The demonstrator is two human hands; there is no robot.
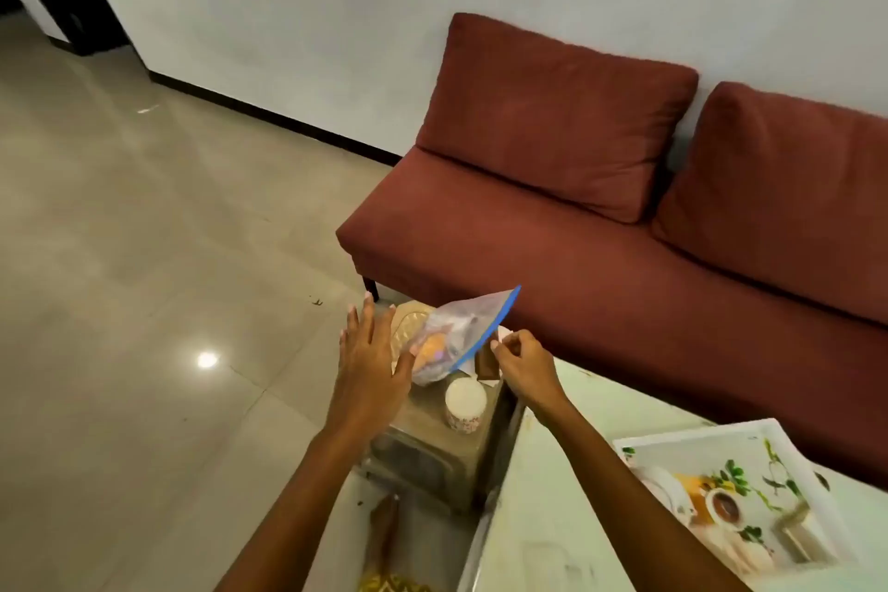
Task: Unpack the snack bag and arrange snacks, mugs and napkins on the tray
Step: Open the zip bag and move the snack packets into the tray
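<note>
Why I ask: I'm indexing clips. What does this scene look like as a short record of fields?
zip bag: clear, blue seal, snacks inside, held above the side table
right hand: pinches the bag's seal
left hand: open, fingers straight, beside the bag
mug: patterned, on the side table
tray: printed, on the white table
sofa: red, behind

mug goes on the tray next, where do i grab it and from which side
Probably best to wrap the wall of the mug just under the rim, coming from the near side with the open left hand. It stands upright, no handle shows, and the bag, pinched by the right hand, crowds its far side.
</note>
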